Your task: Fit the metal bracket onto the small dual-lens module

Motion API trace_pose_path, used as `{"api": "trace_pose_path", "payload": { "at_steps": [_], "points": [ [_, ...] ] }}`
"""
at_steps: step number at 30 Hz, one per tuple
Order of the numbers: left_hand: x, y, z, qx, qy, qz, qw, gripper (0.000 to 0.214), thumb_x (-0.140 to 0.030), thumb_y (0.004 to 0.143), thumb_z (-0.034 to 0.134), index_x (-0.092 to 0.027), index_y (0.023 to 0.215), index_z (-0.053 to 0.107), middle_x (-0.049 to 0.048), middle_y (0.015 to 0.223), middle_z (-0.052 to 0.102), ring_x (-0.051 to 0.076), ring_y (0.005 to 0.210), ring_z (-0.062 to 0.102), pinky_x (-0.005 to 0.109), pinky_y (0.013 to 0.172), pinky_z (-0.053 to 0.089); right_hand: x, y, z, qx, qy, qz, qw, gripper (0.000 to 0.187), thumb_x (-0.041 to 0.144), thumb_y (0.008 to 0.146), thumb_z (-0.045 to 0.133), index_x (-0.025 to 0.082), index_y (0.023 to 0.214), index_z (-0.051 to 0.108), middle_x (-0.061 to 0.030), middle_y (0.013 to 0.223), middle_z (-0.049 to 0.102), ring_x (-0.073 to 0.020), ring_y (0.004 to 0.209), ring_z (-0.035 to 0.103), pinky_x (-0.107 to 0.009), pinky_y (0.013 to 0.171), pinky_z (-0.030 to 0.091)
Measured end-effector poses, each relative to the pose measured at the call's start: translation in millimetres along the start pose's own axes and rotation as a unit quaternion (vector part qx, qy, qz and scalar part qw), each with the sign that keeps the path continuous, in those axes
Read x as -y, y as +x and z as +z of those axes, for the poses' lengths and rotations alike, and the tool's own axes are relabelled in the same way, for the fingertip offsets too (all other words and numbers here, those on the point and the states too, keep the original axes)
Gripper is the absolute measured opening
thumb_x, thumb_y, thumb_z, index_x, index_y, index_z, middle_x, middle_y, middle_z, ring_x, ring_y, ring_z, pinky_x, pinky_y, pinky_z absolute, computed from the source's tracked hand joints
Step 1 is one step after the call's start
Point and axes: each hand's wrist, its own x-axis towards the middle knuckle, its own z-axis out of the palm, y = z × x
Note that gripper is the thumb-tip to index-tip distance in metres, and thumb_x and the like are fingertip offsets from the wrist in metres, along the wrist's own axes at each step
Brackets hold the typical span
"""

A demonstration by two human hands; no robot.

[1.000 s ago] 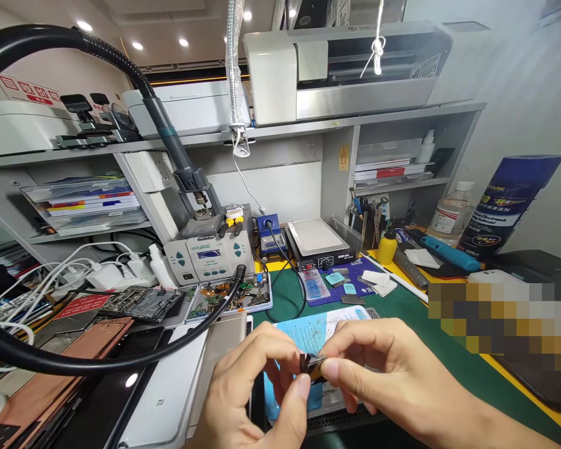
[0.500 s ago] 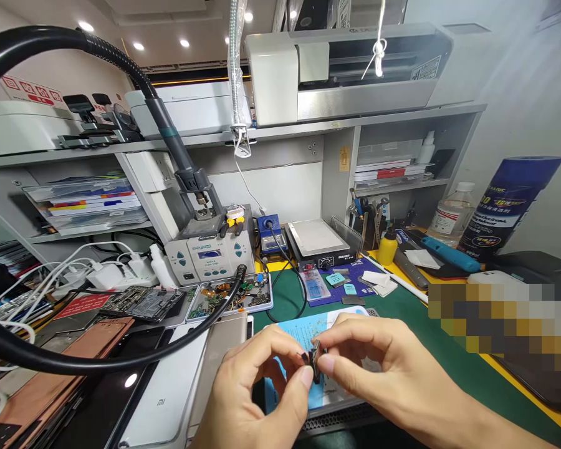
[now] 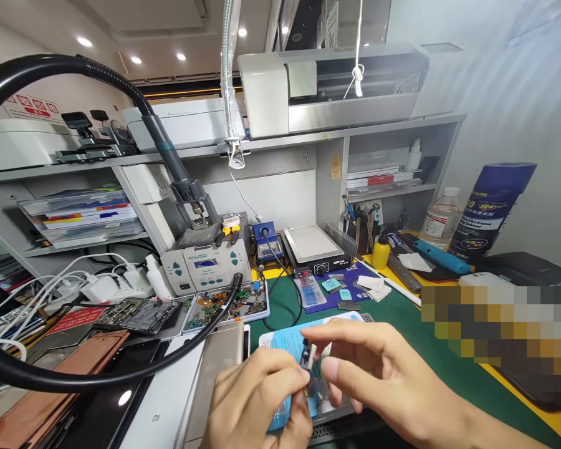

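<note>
My left hand (image 3: 262, 399) is closed, its fingertips pinching a small black and silver electronic part (image 3: 307, 355), too small to name exactly. My right hand (image 3: 378, 380) is just to its right, with thumb and index finger apart. The right index fingertip comes close to the part's top end; whether it touches, I cannot tell. Below both hands lies a blue and white printed packet (image 3: 275, 343), partly hidden by them, on a flat plate with a perforated edge (image 3: 341, 430).
Phones, one a white phone (image 3: 161, 399), lie at the left under a curved black hose (image 3: 121, 377). Behind stand a tray of circuit parts (image 3: 257, 312), a rework station (image 3: 206, 268) and a heating plate (image 3: 315, 243). A blue spray can (image 3: 490, 212) stands at the right.
My right thumb and index finger have parted from the small part, which now stands more upright in my left fingertips. My left hand has turned, and the camera view has shifted slightly.
</note>
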Motion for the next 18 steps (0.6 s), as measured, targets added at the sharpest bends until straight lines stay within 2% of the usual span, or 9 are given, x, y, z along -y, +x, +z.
{"api": "trace_pose_path", "payload": {
  "at_steps": [2, 3, 5, 7, 9, 11, 13, 15, 18],
  "points": [
    [-2.7, -0.8, 3.6, -0.042, -0.016, -0.035, 0.998, 0.029, -0.004, 0.081, 0.057, -0.029, 0.094, 0.063, -0.0036, 0.082, 0.069, 0.013, 0.071, 0.066, 0.025, 0.07, 0.048, 0.3, 0.9, 0.5, 0.01, 0.074, 0.02, 0.997, 0.042, 0.04, 0.092, 0.067, 0.029, 0.132, 0.057, -0.0015, 0.101, 0.065, -0.0128, 0.068, 0.062, -0.024, 0.055, 0.048],
    [-3.8, 0.0, 4.7, -0.056, -0.044, -0.073, 0.995, 0.025, -0.007, 0.082, 0.058, -0.029, 0.092, 0.063, -0.004, 0.083, 0.068, 0.012, 0.069, 0.065, 0.024, 0.068, 0.048, 0.5, 1.7, 1.1, 0.01, 0.096, 0.02, 0.995, 0.046, 0.04, 0.091, 0.068, 0.03, 0.134, 0.053, -0.001, 0.102, 0.065, -0.0126, 0.067, 0.062, -0.023, 0.053, 0.048],
    [-4.9, 3.3, 5.2, -0.068, -0.131, -0.191, 0.971, 0.013, -0.016, 0.085, 0.062, -0.028, 0.086, 0.064, -0.0037, 0.083, 0.066, 0.011, 0.062, 0.061, 0.022, 0.058, 0.048, 0.8, 3.8, 2.7, 0.002, 0.113, 0.025, 0.993, 0.047, 0.04, 0.09, 0.069, 0.028, 0.132, 0.051, -0.0007, 0.1, 0.065, -0.0119, 0.065, 0.062, -0.023, 0.052, 0.047],
    [-3.7, 7.7, 3.9, -0.048, -0.235, -0.323, 0.915, 0.004, -0.027, 0.085, 0.067, -0.024, 0.084, 0.064, -0.0031, 0.074, 0.064, 0.01, 0.053, 0.055, 0.021, 0.049, 0.048, 0.3, 5.7, 4.5, -0.016, 0.093, 0.032, 0.995, 0.043, 0.041, 0.09, 0.07, 0.024, 0.126, 0.055, -0.0007, 0.095, 0.066, -0.0112, 0.063, 0.06, -0.022, 0.05, 0.047],
    [-1.1, 11.8, 2.0, -0.015, -0.32, -0.408, 0.855, 0.019, -0.038, 0.082, 0.072, -0.02, 0.083, 0.065, -0.0034, 0.061, 0.06, 0.01, 0.047, 0.051, 0.021, 0.043, 0.047, -1.3, 6.9, 5.9, -0.035, 0.07, 0.029, 0.997, 0.04, 0.042, 0.089, 0.07, 0.021, 0.12, 0.058, -0.0004, 0.091, 0.066, -0.0102, 0.06, 0.058, -0.022, 0.05, 0.046],
    [1.6, 15.1, 0.6, 0.005, -0.373, -0.439, 0.817, 0.028, -0.042, 0.079, 0.076, -0.017, 0.082, 0.064, -0.0041, 0.054, 0.057, 0.01, 0.044, 0.051, 0.02, 0.041, 0.046, -3.7, 7.4, 6.8, -0.057, 0.049, 0.019, 0.997, 0.037, 0.041, 0.088, 0.071, 0.022, 0.118, 0.06, -0.0003, 0.094, 0.066, -0.0097, 0.059, 0.057, -0.022, 0.05, 0.045],
    [3.0, 17.5, 0.0, 0.003, -0.404, -0.45, 0.796, 0.031, -0.042, 0.075, 0.079, -0.016, 0.08, 0.063, -0.0029, 0.056, 0.06, 0.009, 0.043, 0.051, 0.02, 0.039, 0.046, -6.3, 7.2, 7.2, -0.085, 0.004, 0.0, 0.996, 0.034, 0.039, 0.088, 0.071, 0.024, 0.117, 0.063, -0.0002, 0.097, 0.065, -0.0099, 0.061, 0.057, -0.023, 0.052, 0.045],
    [3.0, 19.0, 0.0, -0.003, -0.422, -0.457, 0.783, 0.032, -0.041, 0.072, 0.082, -0.016, 0.079, 0.063, -0.002, 0.059, 0.062, 0.009, 0.043, 0.05, 0.02, 0.037, 0.047, -8.2, 6.7, 7.4, -0.113, -0.055, -0.025, 0.992, 0.029, 0.038, 0.089, 0.069, 0.027, 0.115, 0.066, -0.0003, 0.098, 0.066, -0.011, 0.065, 0.058, -0.024, 0.055, 0.046],
    [2.0, 19.1, 0.1, -0.005, -0.427, -0.456, 0.781, 0.034, -0.042, 0.068, 0.085, -0.017, 0.077, 0.065, -0.0017, 0.06, 0.064, 0.009, 0.043, 0.051, 0.02, 0.036, 0.047, -9.3, 6.2, 6.4, -0.126, -0.092, -0.049, 0.987, 0.025, 0.038, 0.092, 0.066, 0.027, 0.114, 0.068, -0.0001, 0.095, 0.068, -0.0118, 0.065, 0.059, -0.025, 0.058, 0.046]
  ]
}}
